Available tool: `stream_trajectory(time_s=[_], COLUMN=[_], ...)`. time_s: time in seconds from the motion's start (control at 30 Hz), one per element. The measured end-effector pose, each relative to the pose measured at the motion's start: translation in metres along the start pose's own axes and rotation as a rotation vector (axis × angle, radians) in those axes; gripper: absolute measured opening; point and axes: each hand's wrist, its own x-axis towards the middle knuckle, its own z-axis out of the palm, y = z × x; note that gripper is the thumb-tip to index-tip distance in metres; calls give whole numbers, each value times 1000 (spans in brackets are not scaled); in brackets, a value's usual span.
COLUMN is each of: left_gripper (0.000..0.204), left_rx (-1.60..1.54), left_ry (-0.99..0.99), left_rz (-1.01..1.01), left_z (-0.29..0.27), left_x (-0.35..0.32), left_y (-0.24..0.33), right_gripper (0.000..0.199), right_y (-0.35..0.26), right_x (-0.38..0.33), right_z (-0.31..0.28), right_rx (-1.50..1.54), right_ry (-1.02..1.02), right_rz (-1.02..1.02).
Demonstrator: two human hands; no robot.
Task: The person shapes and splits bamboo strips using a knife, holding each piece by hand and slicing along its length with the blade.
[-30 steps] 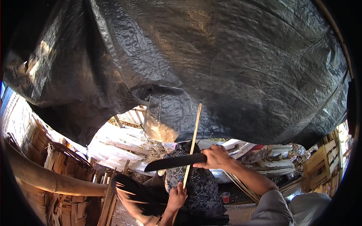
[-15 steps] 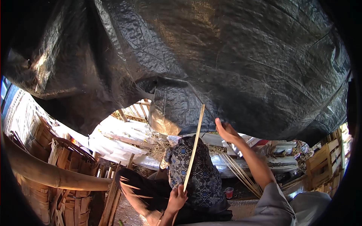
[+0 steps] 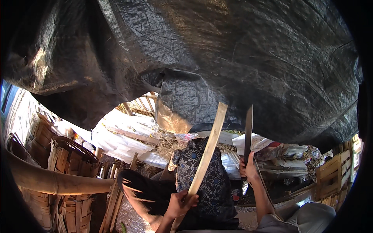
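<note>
My left hand (image 3: 182, 203) is closed around the lower part of a pale flat bamboo strip (image 3: 210, 145). The strip slants up and to the right in front of my lap. To its right, my right hand (image 3: 250, 169) grips the handle of a long-bladed knife (image 3: 248, 130). The dark blade points almost straight up, apart from the strip. Behind the strip, a dark blue patterned cloth (image 3: 211, 194) covers my leg.
A black tarp (image 3: 248, 58) hangs low overhead. At the left, a thick bamboo pole (image 3: 62, 180) runs past woven bamboo baskets (image 3: 72, 163). A plastic cup (image 3: 235, 194) with red contents is partly hidden near my right arm. Another slatted basket (image 3: 334, 171) stands right.
The strip has turned its broad face into view, its top shifting right. My right hand has moved lower and right; the knife now stands upright, its blade plainly visible.
</note>
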Motion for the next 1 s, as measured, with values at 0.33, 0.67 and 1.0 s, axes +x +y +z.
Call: stream_trajectory(time_s=[0.33, 0.67, 1.0], left_gripper=[17, 16, 29], left_rx=[-209, -466, -398], left_ry=[102, -91, -149], left_rz=[19, 91, -96], left_z=[11, -1, 7], left_x=[21, 30, 28], left_y=[14, 26, 21], right_gripper=[45, 71, 76], right_y=[-25, -26, -23], right_x=[-41, -61, -66], right_z=[44, 99, 98], right_rx=[-808, -1399, -1435], right_ry=[25, -58, -15], right_rz=[-645, -835, -728])
